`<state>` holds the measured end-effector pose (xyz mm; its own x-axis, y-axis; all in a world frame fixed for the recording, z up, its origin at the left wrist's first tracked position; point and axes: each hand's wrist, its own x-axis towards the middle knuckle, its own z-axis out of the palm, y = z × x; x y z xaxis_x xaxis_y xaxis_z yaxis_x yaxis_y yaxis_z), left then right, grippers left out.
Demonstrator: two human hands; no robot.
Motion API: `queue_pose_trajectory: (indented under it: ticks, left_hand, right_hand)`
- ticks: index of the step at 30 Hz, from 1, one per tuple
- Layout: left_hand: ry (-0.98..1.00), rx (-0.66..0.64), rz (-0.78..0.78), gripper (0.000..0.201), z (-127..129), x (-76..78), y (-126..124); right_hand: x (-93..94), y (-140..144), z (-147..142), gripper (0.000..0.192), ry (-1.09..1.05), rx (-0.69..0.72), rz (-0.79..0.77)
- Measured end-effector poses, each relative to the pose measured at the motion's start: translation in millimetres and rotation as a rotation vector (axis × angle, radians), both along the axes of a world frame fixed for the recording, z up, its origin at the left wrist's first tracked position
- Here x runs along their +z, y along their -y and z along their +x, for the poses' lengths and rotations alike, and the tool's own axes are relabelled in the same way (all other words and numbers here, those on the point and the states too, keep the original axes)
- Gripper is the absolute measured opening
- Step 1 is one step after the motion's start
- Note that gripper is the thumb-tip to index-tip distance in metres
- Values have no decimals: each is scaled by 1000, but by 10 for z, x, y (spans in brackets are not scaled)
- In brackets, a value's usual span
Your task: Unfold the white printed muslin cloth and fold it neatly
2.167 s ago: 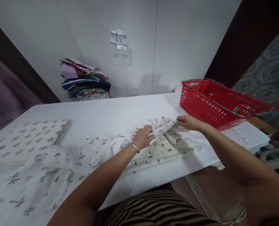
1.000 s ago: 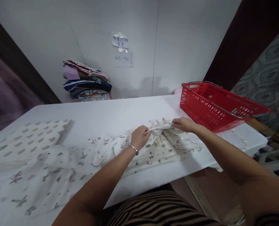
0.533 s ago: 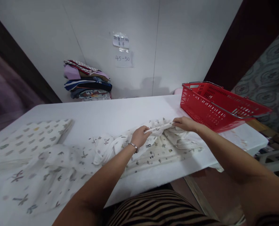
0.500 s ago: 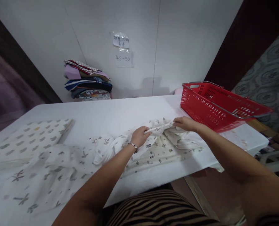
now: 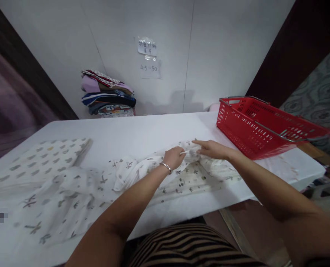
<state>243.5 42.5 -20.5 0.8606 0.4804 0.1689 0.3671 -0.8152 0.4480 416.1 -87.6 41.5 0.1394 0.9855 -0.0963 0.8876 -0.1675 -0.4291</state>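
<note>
A thin white cloth [image 5: 187,174] with small printed animals and plants lies rumpled along the front of the table. My left hand [image 5: 174,157], a silver bracelet at its wrist, is closed on a gathered edge of this cloth. Just to its right, my right hand [image 5: 213,149] is at the same bunched part, index finger stretched out over the fabric and thumb apart from it. The cloth's loose end [image 5: 75,200] spreads leftward in creases. Beyond that end, a folded cream cloth [image 5: 45,155] with grey patches lies flat.
A red plastic basket [image 5: 245,135] with metal handles stands at the table's right end. Folded clothes [image 5: 109,92] are stacked by the wall at the back left. Two paper signs [image 5: 150,68] hang on the wall. The white table [image 5: 153,126] ends close to my body.
My right hand has released its pinch on the gathered edge, and its index finger now points out. My left hand has slid rightward, nearer the right one, still gripping the cloth.
</note>
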Motion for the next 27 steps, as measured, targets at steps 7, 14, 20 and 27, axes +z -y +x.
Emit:
queue_pose_trajectory:
  ticks: [7,14,20,27]
  left_hand:
    - [23,-16,-33,20,-16,6,72]
    - [10,44,-54,26,-158,-27,58]
    - [49,-5,-124,33,-196,27,61]
    - [-6,-105,-176,25,-295,133,39]
  right_hand:
    - [-286,-297,-295,44,-380,128,-64]
    - [-326,-378,-284,55,-486,91,-178]
    - [-256,-364,-264,52,-430,120,-165]
    - [-176,-250,-169,51,-301,97,-157]
